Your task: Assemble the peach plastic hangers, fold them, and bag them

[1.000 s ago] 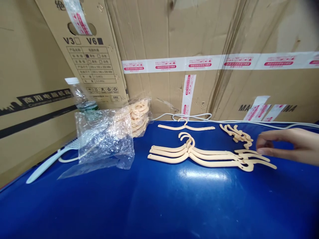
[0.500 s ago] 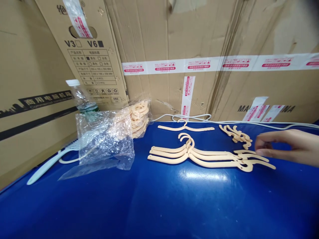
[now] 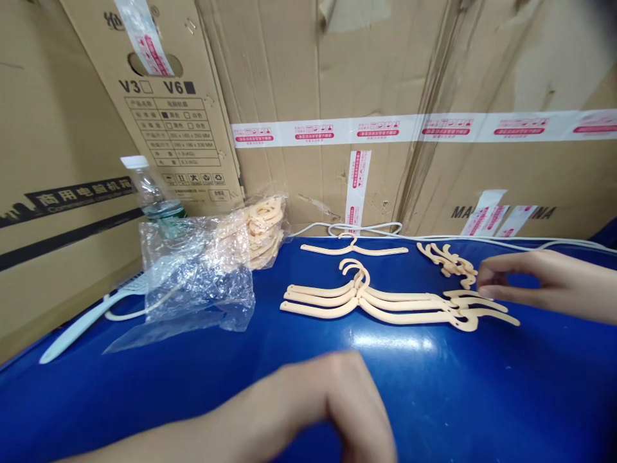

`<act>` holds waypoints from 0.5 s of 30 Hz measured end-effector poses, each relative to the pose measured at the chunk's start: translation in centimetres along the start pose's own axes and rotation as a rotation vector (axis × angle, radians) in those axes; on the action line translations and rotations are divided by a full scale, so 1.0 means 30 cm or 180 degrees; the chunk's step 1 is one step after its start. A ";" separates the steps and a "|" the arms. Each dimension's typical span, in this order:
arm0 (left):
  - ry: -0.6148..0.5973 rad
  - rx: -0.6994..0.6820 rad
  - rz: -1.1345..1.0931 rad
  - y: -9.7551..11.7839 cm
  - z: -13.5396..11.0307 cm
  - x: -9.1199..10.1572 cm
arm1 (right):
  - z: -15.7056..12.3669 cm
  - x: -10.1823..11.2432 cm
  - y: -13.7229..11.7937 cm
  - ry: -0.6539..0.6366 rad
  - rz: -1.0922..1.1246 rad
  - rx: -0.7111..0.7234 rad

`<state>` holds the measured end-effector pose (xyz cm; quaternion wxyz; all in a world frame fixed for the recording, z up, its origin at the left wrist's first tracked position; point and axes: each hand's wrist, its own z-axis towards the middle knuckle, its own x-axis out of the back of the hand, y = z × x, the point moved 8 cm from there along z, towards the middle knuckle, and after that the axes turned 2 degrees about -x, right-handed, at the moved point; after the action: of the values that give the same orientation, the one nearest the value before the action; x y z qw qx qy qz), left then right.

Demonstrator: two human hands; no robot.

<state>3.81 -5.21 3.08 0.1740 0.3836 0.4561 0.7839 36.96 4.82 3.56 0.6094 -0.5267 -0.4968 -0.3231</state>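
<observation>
My right hand (image 3: 520,280) reaches in from the right, thumb and fingertips curved close together in a pinch. Its tips are beside a small pile of loose beige plastic hanger pieces (image 3: 449,262) and just above the right end of several stacked beige clothes hangers (image 3: 328,314). Whatever may be between the fingertips is too small to make out. In the lower foreground is my left hand (image 3: 337,399), blurred, with bent fingers running out below the frame. Behind the stack lies a single beige hanger (image 3: 380,252).
A clear plastic bag (image 3: 216,302) with more hangers in it (image 3: 265,235) lies at left, near a water bottle (image 3: 161,206) and a pale fly swatter (image 3: 81,331). Cardboard boxes (image 3: 299,71) stand behind the blue table (image 3: 463,399). A white cable (image 3: 511,241) runs along the back.
My left hand has come into view at the bottom. My right hand has moved slightly left, its fingertips drawing closer together. The whole view has shifted a little; the hangers lie as before.
</observation>
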 end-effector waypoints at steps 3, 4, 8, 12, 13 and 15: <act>0.0362 0.0002 0.0630 -0.011 0.094 0.054 | 0.003 0.053 -0.057 0.0494 0.0117 0.0027; 0.0377 -0.0202 0.0867 -0.016 0.116 0.059 | 0.003 0.071 -0.068 0.0708 0.0152 0.0046; 0.0284 -0.0748 0.1734 -0.068 0.142 0.041 | 0.008 0.102 -0.073 0.1361 0.0128 0.0119; 0.0215 -0.0691 0.2004 -0.079 0.133 0.017 | 0.074 0.060 -0.065 0.1261 0.0002 0.0294; 0.0196 -0.0698 0.2018 -0.073 0.132 0.011 | 0.099 0.049 -0.065 0.1201 -0.0052 0.0312; 0.0214 -0.0652 0.1947 -0.067 0.130 0.008 | 0.155 0.030 -0.071 0.1101 -0.0160 0.0340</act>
<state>6.48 -1.73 2.61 -0.0471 0.4573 0.2439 0.8539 34.06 8.91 4.87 0.7045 -0.4176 -0.4141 -0.3971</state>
